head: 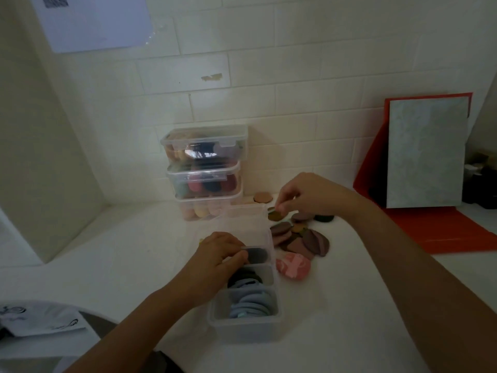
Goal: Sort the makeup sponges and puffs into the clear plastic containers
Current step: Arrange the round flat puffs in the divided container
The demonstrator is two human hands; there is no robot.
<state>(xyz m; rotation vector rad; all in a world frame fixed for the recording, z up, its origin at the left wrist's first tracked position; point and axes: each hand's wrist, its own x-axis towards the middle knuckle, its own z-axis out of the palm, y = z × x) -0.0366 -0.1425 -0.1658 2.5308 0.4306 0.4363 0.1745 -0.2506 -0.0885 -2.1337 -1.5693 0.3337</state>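
**Flat puffs filed by colour into a divided box**

The sorting was judged to be well under way. A dark puff (256,254) was pinched in the curled fingers of the left hand (219,254) and held on edge in a compartment of the clear divided box (243,323), near the middle of the table (107,265). In the next compartment nearer, black puffs (244,275) were stood, and in the nearest one, pale blue puffs (255,302) were packed on edge.

A small brown puff (274,215) was gripped between the thumb and fingers of the right hand (304,195), just right of the box's far end and above the loose pile (304,240). What the next move called for, it was judged, was the dark puff being let go upright and a matching compartment being found for the brown one.

The puffs were seen as thin, soft, matt discs and teardrops in mauve, brown and dark tones; a pink marbled puff (293,265) was laid just right of the box. Three lidded boxes (205,170) of rigid clear plastic, filled with rounded sponges, were stacked against the far tiled wall.
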